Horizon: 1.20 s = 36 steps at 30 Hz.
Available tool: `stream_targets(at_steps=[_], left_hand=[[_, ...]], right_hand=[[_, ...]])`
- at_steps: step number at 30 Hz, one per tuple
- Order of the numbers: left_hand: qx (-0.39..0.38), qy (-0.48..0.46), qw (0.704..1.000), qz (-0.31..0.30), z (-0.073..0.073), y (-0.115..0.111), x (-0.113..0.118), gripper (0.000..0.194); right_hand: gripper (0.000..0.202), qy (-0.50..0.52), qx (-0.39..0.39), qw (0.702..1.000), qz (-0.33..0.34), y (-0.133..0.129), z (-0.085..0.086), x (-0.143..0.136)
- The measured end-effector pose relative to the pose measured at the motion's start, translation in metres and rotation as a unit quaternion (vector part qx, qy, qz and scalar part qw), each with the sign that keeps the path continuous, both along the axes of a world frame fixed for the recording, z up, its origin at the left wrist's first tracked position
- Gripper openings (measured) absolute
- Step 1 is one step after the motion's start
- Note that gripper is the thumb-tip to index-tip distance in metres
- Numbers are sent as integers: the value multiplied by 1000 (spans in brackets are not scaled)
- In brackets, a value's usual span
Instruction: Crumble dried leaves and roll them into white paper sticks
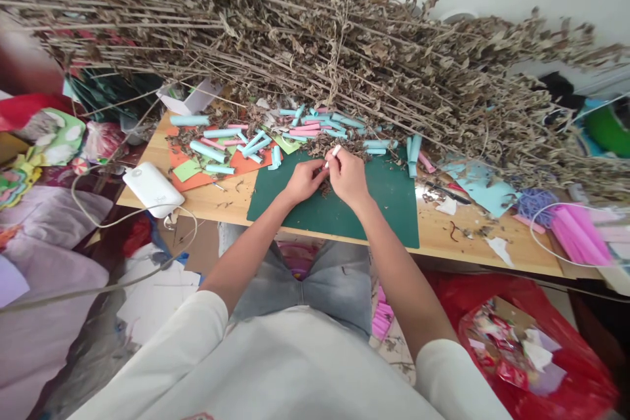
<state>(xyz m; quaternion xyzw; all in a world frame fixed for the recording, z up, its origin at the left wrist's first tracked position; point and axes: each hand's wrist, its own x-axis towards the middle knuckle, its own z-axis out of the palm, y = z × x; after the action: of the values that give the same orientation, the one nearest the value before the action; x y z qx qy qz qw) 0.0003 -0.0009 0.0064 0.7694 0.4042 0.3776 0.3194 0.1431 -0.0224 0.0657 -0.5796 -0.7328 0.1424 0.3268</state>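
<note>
Over a dark green mat (388,210) my two hands meet. My right hand (349,177) is closed around a thin white stick (336,150), a pen or a rolled tube. Its upper end pokes out above the fingers. My left hand (304,182) is pinched close beside the stick's lower end, and what its fingertips hold is hidden. Crumbled dry leaves (325,189) lie on the mat just below the fingers. Beyond the hands is a heap of blue and pink paper rolls (305,128) mixed with leaf bits.
Dried leafy stalks (315,46) spread across the back of the wooden table (443,236). A white power bank (153,189) with a cable sits at left. On the right are a blue paper sheet (480,184) and pink crepe paper (578,236). Below hangs a red rubbish bag (585,354).
</note>
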Motion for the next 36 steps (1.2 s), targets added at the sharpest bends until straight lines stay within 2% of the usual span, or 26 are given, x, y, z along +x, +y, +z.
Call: stream_targets(at_steps=[22, 36], left_hand=[[-10, 8, 1000, -8, -2, 1, -1, 27], [-4, 0, 1000, -1, -1, 0, -1, 27]], right_hand=[[28, -15, -14, 1000, -11, -2, 5, 1], [29, 15, -27, 999, -21, 0, 7, -1]])
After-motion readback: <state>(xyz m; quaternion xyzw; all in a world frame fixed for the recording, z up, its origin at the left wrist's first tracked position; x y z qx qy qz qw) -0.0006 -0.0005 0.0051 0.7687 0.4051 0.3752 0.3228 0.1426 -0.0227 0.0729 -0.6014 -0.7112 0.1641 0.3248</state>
